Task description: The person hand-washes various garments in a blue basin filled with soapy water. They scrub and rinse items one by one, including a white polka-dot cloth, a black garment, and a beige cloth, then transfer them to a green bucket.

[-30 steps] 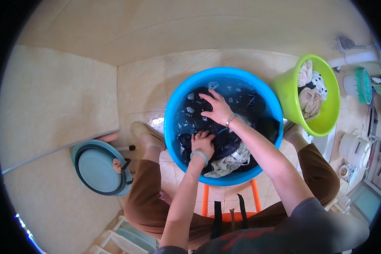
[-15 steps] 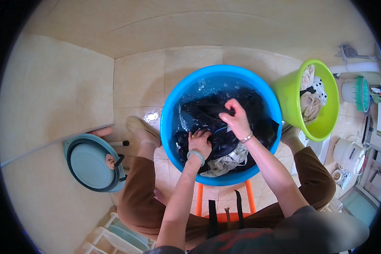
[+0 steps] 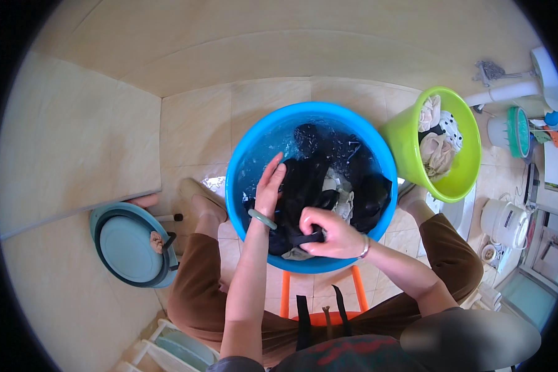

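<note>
A blue basin (image 3: 234,180) of water holds soaked dark clothes. My right hand (image 3: 335,235), with a silver bracelet at the wrist, is closed on a fold of a black garment (image 3: 304,186) near the basin's front. On the left side my left hand (image 3: 270,185), a pale green bangle on its wrist, has its fingers stretched out against the edge of that garment. A whitish cloth (image 3: 344,201) lies among the dark laundry, right of the garment. More dark cloth (image 3: 371,195) rests at the basin's right, partly under water.
A lime-green bucket (image 3: 403,133) with clothes leans beside the basin on the right. Left of my leg stand stacked grey-blue basins (image 3: 130,245). An orange stool (image 3: 285,294) shows below the basin. A white appliance-like container (image 3: 505,223) sits far right.
My right hand has come down toward me and closed on black cloth. My left hand has lifted off the clothes and shifted up and left. The black garment is now gathered lengthwise.
</note>
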`<state>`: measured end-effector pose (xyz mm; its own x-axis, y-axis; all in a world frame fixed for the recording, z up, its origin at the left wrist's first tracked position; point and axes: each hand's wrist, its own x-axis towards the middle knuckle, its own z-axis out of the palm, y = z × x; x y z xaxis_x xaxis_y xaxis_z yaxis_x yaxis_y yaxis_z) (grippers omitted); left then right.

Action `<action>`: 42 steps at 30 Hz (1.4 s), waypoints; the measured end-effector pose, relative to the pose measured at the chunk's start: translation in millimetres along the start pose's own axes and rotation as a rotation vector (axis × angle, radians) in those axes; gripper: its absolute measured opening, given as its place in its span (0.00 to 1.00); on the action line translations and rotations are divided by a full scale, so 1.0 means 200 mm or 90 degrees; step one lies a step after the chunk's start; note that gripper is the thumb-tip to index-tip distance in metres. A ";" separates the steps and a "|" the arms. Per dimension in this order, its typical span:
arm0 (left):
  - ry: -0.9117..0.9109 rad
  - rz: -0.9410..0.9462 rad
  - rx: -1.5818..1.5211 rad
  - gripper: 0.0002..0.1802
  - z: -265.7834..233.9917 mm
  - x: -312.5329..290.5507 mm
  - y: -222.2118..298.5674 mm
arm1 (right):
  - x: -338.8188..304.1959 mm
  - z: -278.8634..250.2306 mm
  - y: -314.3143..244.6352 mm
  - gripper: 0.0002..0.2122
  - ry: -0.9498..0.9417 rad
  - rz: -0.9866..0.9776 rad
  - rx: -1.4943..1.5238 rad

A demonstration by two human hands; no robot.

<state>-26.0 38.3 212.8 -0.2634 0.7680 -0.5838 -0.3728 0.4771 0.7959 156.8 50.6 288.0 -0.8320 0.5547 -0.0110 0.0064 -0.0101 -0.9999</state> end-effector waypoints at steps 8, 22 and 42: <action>-0.066 0.190 0.762 0.26 0.07 0.04 -0.24 | 0.08 -0.29 0.56 0.14 0.257 0.033 -0.441; -0.104 0.116 0.141 0.15 0.32 0.18 -0.52 | 0.10 -0.57 1.07 0.14 0.274 0.382 -0.484; -0.272 -0.143 -0.521 0.30 0.48 -0.07 0.05 | 0.00 0.06 -0.06 0.15 0.293 -0.066 -0.341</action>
<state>58.6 73.6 243.9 0.1780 0.8635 -0.4719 -0.9255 0.3097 0.2178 150.4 41.7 301.0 -0.5252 0.8267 0.2020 0.3099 0.4069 -0.8593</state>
